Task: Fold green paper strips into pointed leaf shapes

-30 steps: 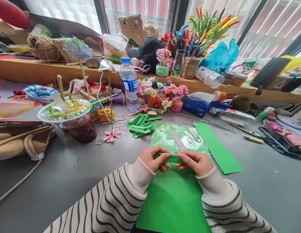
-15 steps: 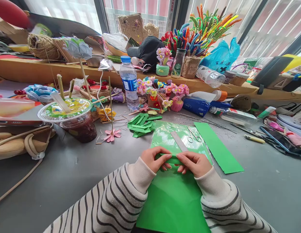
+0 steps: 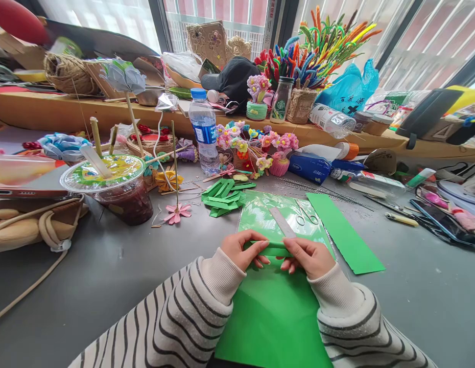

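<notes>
Between my two hands is a folded strip of green paper (image 3: 276, 249), stretched level. My left hand (image 3: 243, 249) pinches its left end with thumb and fingers. The right end is pinched by my right hand (image 3: 309, 255). Beneath them a large green paper sheet (image 3: 276, 317) reaches toward me. Just beyond my hands lie a ruler (image 3: 281, 222) and small scissors (image 3: 306, 214) on a clear plastic sleeve holding green paper (image 3: 255, 207). A long green paper piece (image 3: 345, 235) rests to the right. Several folded green strips (image 3: 224, 198) are heaped farther back.
A lidded drink cup (image 3: 122, 199) stands at the left, near a pink paper flower (image 3: 177, 213) on a stick. Behind are a water bottle (image 3: 204, 133) and a blue tissue pack (image 3: 309, 166). A phone (image 3: 444, 220) and tools lie right. Crafts crowd the wooden ledge (image 3: 176, 113).
My right thumb and fingers have shifted slightly right along the strip, so the gap between my fingertips is wider and more of the green strip shows. My left hand is nearly still.
</notes>
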Tool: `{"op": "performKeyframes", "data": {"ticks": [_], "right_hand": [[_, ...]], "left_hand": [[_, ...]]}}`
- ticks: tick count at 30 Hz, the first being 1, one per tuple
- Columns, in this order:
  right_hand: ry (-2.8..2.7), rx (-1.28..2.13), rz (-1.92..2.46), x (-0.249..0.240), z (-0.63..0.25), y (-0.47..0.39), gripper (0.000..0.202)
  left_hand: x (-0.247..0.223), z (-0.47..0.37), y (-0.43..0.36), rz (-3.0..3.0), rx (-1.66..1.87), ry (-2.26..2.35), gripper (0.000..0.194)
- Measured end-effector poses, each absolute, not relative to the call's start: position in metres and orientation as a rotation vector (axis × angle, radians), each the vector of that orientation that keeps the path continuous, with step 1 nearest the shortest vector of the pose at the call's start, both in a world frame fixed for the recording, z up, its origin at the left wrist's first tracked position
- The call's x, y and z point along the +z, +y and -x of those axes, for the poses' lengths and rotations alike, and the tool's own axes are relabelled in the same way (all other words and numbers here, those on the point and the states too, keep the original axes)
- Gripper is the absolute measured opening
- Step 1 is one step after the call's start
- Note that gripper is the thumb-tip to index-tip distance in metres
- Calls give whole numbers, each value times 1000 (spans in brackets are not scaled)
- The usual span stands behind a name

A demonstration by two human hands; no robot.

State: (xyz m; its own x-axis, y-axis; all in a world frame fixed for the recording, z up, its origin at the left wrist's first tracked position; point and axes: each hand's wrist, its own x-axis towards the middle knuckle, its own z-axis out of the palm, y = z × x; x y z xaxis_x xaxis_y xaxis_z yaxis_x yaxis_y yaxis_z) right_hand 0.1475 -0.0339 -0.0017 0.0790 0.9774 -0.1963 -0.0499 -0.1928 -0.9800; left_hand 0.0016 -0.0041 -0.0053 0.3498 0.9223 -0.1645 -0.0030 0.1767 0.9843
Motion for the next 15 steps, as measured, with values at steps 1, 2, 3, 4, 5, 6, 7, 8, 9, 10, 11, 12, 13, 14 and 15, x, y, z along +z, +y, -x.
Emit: {"op": "performKeyframes", "data": {"ticks": [1,2,3,4,5,6,7,8,9,10,11,12,13,14,15], "right_hand": [[-999,1316,1360,-1,-148,-34,28],[-987,1325,1364,-1,-149,-33,30],[-984,1329,1369,-1,-149,-33,30],[-988,1328,1377,0,-150,-33,29],[-995,1323,1384,1,-150,-33,27],[-1000,1316,1389,1,-150,-33,26],[-1002,1307,1390,1,-150,-34,24],[-1002,1298,1389,2,-150,-34,24],[-1001,1288,1385,2,-149,-34,23],[-1001,1279,1378,2,-149,-34,22],[-1002,1271,1370,1,-149,-34,21],[-1004,1266,1363,1,-148,-34,21],[-1005,1262,1358,1,-148,-34,20],[-1006,1262,1354,0,-148,-34,20],[-1007,1263,1351,0,-148,-34,20]], "left_hand": [[-4,-1,-4,-1193,845,998,21],[-3,-1,-4,-1183,850,997,21],[-3,-1,-4,-1178,852,995,21],[-3,-1,-4,-1177,854,993,21],[-3,-1,-4,-1180,856,990,21],[-3,-1,-4,-1185,859,987,21],[-4,-2,-4,-1190,862,984,21],[-4,-2,-4,-1194,865,982,21],[-5,-2,-4,-1197,868,980,20],[-5,-2,-4,-1198,870,978,20],[-6,-2,-4,-1198,871,976,20],[-6,-2,-4,-1197,874,974,19],[-6,-2,-5,-1196,877,971,19],[-5,-2,-5,-1194,880,968,19],[-5,-2,-4,-1192,882,966,19]]}}
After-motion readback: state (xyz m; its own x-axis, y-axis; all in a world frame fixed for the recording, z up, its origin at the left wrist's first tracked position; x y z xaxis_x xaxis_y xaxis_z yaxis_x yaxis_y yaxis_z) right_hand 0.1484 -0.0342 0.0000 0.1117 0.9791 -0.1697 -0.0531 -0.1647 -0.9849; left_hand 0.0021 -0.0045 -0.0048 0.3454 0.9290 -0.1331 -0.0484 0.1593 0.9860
